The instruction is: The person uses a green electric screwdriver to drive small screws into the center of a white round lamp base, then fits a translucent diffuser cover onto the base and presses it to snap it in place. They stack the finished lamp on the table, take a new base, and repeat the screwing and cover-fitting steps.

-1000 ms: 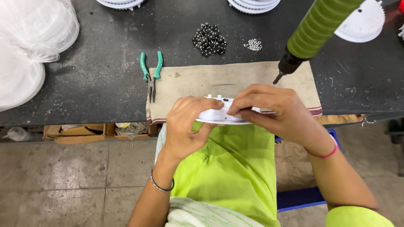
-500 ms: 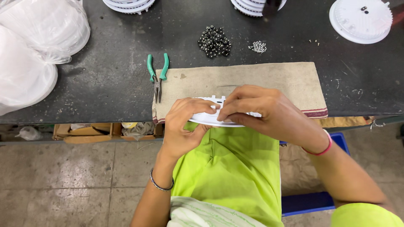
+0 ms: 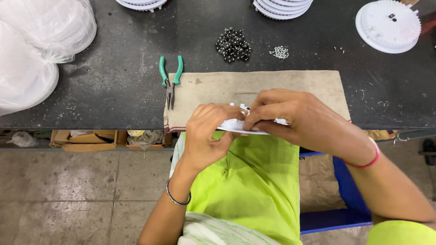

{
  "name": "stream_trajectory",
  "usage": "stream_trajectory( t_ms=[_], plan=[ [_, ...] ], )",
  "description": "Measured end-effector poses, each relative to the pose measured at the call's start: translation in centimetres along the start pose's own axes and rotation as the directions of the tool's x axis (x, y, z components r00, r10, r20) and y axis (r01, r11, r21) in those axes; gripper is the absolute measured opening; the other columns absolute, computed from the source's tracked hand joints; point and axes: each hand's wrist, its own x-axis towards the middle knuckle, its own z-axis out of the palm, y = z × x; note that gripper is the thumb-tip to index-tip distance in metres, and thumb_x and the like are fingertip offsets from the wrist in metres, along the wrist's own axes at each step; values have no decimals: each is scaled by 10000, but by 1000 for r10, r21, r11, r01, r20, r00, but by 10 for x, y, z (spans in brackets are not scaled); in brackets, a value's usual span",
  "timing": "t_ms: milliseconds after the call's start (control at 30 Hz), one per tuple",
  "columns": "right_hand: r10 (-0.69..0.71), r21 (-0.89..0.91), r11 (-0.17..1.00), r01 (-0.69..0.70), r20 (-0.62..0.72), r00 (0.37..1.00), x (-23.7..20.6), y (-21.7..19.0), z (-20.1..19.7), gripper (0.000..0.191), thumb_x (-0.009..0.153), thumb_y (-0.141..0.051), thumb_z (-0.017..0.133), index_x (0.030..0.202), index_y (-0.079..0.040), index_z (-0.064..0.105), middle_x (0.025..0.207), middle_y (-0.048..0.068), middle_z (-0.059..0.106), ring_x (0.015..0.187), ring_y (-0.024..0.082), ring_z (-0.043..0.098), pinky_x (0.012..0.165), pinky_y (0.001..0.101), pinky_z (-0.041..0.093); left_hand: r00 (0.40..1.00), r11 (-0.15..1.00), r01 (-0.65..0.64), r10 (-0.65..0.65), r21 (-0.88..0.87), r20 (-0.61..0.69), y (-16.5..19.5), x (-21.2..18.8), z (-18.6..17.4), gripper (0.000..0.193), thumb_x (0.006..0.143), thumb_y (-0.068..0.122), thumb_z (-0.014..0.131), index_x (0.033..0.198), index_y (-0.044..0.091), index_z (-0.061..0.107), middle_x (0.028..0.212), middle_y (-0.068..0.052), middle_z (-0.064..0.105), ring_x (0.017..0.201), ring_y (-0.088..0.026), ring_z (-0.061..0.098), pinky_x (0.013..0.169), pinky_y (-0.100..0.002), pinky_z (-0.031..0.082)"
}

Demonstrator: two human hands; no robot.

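Left hand [image 3: 206, 136] and right hand [image 3: 297, 120] both pinch a flat white plastic disc [image 3: 236, 125] — mostly hidden by fingers — over the beige cloth [image 3: 254, 86] at the dark workbench [image 3: 113, 77] edge; green pliers [image 3: 170, 79] lie left, bare bench beyond.

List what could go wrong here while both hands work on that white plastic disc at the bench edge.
The white disc sits half over the table edge, held only by the left hand and right hand; a slip could drop it onto the lap. The pile of small screws and black parts lie loose and could scatter if bumped.
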Motion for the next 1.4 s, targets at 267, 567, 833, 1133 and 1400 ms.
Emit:
stream_trajectory(
  t_ms=[267, 567, 833, 1133, 1400],
  plan=[
    [101, 132, 988, -79, -174, 980, -3, -2, -22, 215, 873, -38, 769, 1084, -64, 736, 1023, 33, 720, 925, 168, 728, 806, 292, 597, 1000, 1000, 4, -3, 30, -29, 2, 12, 1, 341, 770, -15, 757, 1086, 86, 677, 1090, -40, 734, 1036, -278, 693, 920, -391, 503],
    [65, 257, 948, 187, -733, 677, 36, 22, -52, 286, 1049, -44, 761, 1222, 4, 538, 1126, 52, 604, 992, 146, 628, 875, 249, 537, 997, 999, 19, -15, 49, -82, 2, 27, 9, 294, 793, 43, 826, 1047, 142, 716, 1080, -13, 742, 1029, -241, 698, 898, -375, 493],
    [238, 568, 729, 382, -734, 636, 44, 35, -52, 184, 1152, -67, 692, 1035, 12, 574, 804, 75, 556, 700, 181, 574, 657, 315, 482, 996, 997, 36, -31, 64, -85, 4, 32, 10, 316, 778, 60, 846, 1056, 159, 733, 1066, -11, 740, 1004, -227, 690, 878, -374, 490],
    [151, 619, 595, 512, -712, 686, -2, 13, -37, 167, 1139, -35, 700, 1071, 22, 559, 859, 100, 587, 735, 196, 593, 693, 318, 498, 998, 998, 34, -30, 61, -63, 4, 31, 7, 327, 775, 58, 844, 1067, 158, 736, 1067, -15, 734, 1006, -231, 688, 883, -380, 486],
    [165, 600, 650, 466, -710, 685, 2, 17, -37, 167, 1128, -7, 707, 1102, 31, 546, 908, 122, 615, 767, 210, 609, 725, 321, 513, 999, 999, 21, -20, 37, -31, 2, 24, 4, 382, 726, -32, 775, 1061, 147, 732, 1108, -17, 740, 1038, -241, 693, 906, -374, 486]
  ],
)
